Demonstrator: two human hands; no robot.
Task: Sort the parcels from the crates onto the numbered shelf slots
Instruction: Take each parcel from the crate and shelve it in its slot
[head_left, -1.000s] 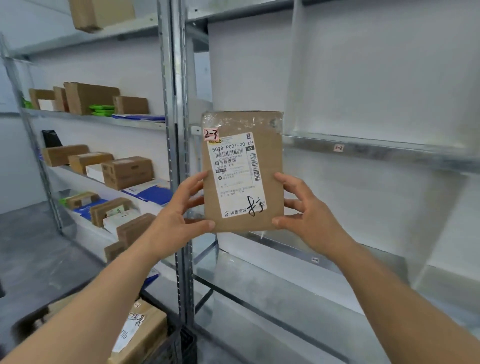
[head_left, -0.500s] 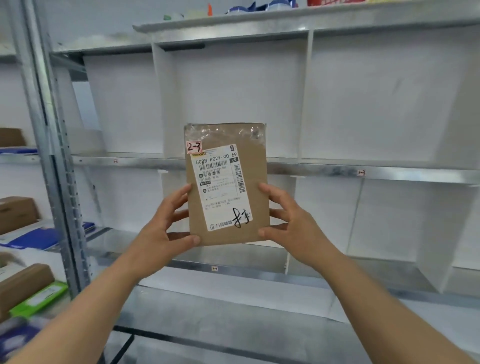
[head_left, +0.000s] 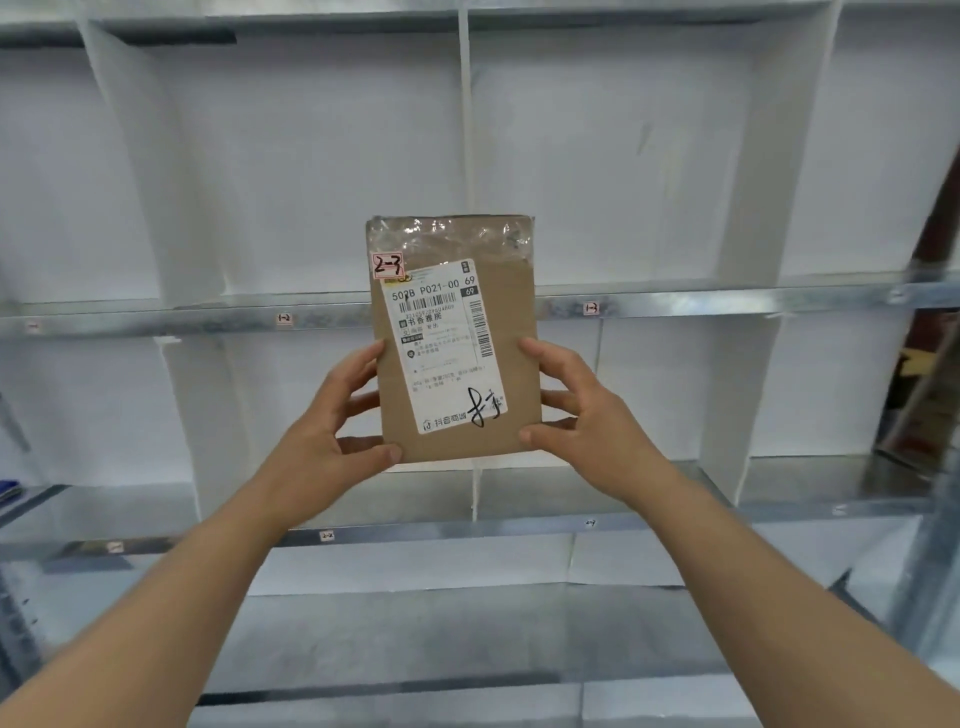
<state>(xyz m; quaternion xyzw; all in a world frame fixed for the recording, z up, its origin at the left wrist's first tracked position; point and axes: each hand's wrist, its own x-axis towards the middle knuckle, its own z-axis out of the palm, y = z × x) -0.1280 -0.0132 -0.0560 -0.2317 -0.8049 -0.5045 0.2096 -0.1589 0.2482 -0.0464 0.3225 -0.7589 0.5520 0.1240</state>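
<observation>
The metal shelf rack (head_left: 675, 304) fills the view; before it, upright, is the cardboard parcel (head_left: 511, 364), pinched at its edges by left hand (head_left: 332, 441) and right hand (head_left: 587, 421). Match its red-edged tag (head_left: 388, 266) (reads 2-3) to the slot label (head_left: 590, 523) right of 2-2.

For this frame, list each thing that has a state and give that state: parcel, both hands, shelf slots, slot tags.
Parcel: held upright in front of the shelves, label facing the camera, taped at the top, marked 2-3.
Left hand: grips the parcel's lower left edge.
Right hand: grips the parcel's lower right edge.
Shelf slots: those in view hold nothing.
Slot tag 1-3: on the upper rail, readable.
Slot tag 2-2: on the lower rail, readable.
</observation>
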